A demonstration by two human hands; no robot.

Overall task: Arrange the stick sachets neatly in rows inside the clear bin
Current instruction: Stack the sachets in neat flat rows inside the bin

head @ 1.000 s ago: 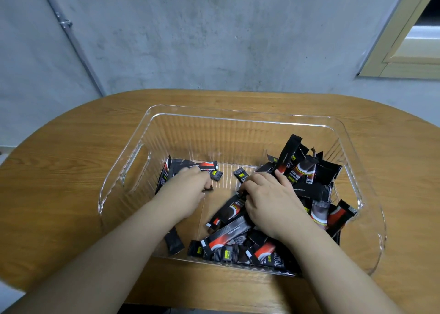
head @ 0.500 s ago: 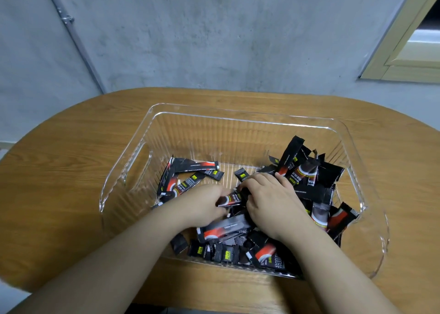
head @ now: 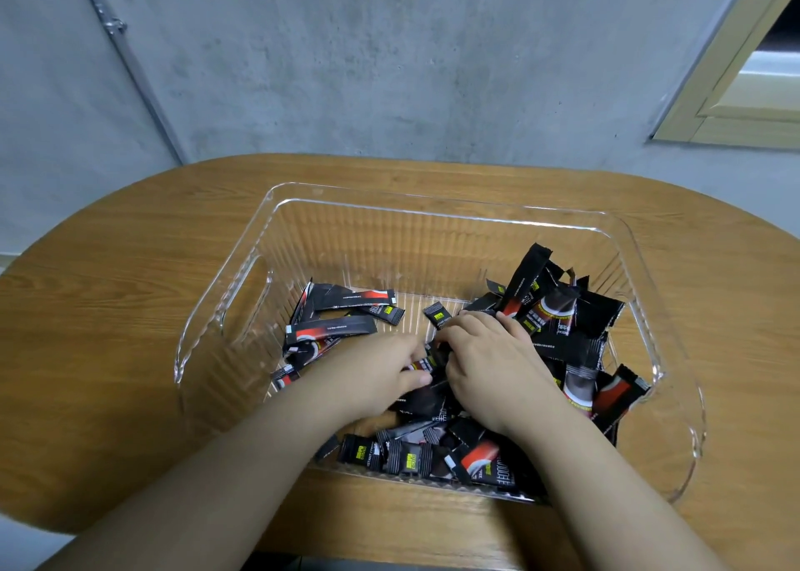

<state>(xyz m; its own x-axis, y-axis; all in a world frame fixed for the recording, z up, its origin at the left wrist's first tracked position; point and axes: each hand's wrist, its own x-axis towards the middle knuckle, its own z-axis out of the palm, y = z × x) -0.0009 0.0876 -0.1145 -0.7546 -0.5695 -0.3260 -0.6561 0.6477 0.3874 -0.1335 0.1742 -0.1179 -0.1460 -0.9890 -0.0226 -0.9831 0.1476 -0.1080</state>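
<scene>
Counter (head: pixel 130 310): oval top, warm brown wood-grain, rounded ends left and right, far edge near grey concrete wall. Near edge runs under forearms. One thing directly on it: clear ribbed plastic bin (head: pixel 433 206), rectangular, rounded corners, cut-out handle in left wall, set about centre, slightly right, near wall close to counter's near edge. Wood grain visible through bin's walls and floor. Bare wood either side.
</scene>
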